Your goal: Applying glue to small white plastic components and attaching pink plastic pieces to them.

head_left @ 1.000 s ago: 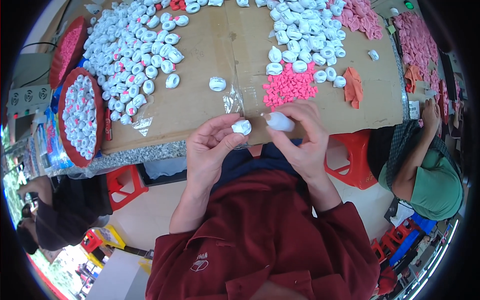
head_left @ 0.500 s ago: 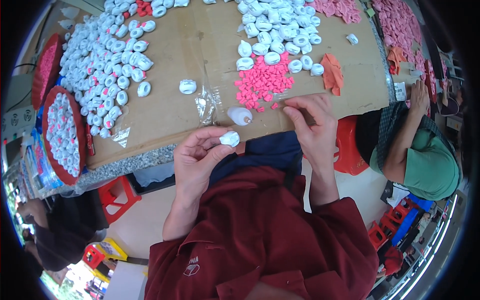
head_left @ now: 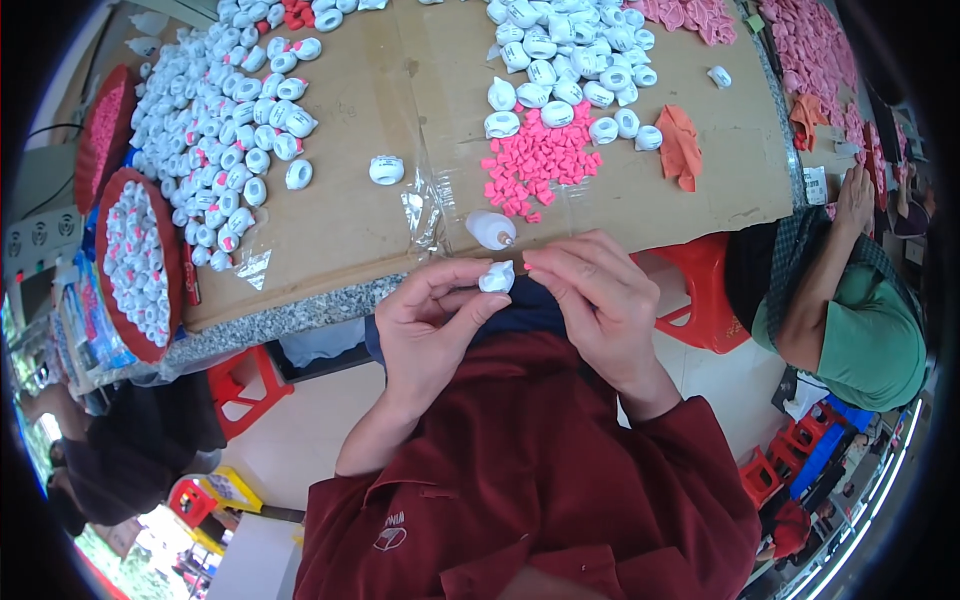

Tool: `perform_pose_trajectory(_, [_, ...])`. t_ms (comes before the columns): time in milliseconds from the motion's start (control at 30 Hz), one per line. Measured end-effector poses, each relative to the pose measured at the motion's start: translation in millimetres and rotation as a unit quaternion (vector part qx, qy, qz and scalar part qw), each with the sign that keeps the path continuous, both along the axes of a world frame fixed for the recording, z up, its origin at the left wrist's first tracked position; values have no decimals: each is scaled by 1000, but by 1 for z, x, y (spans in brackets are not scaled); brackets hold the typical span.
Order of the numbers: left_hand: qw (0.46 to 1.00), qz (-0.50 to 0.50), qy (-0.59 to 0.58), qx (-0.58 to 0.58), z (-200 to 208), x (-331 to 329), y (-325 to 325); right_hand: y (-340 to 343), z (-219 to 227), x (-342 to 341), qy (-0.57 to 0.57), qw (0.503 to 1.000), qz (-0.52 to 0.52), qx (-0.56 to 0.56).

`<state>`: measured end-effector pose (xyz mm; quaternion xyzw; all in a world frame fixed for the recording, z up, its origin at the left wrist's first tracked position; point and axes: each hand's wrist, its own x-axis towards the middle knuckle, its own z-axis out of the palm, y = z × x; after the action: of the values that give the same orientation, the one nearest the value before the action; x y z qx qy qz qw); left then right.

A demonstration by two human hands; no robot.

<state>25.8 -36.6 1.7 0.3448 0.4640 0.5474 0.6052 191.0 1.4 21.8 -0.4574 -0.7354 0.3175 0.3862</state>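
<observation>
Between thumb and fingertips, my left hand [head_left: 425, 325] holds a small white rounded piece [head_left: 495, 278] just past the table's near edge. My right hand [head_left: 608, 305] is closed in a pinch on a tiny pink piece [head_left: 528, 267], held close beside the white one with a narrow gap between them. Just beyond both hands, a small white squeeze bottle [head_left: 488, 229] with a tan tip lies on the cardboard. Past it is a heap of little pink pieces [head_left: 535, 165], bordered at its far side by a pile of white rounded pieces [head_left: 570, 60].
At left spread many white pieces with pink bits [head_left: 225, 130], beside a red tray [head_left: 170, 300] of similar ones. One white piece [head_left: 386, 170] stands alone. An orange cloth-like scrap [head_left: 681, 148] lies right. A co-worker in a green sleeve [head_left: 850, 345] sits at right.
My right hand has come left and down from beside the pink heap to my left hand, now with a pink piece. My left hand has shifted right with the white piece. The view moved slightly.
</observation>
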Motion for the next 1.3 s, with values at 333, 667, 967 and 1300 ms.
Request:
perform_pose_trajectory(333, [995, -2, 92, 36, -3, 1, -5, -6, 3, -5, -25, 1000, 13, 12])
perform_pose_trajectory(667, [998, -9, -69, -1, -5, 4, -4, -14, 2, -13, -38, 993, -30, 110])
perform_pose_trajectory(967, [998, 32, -16, 42, -1, 9, -5, -22, 6, -20, -49, 993, -30, 104])
perform_pose_trajectory(1300, [997, -28, 23, 70, -9, -2, -3, -5, 3, 0, 58, 991, 22, -122])
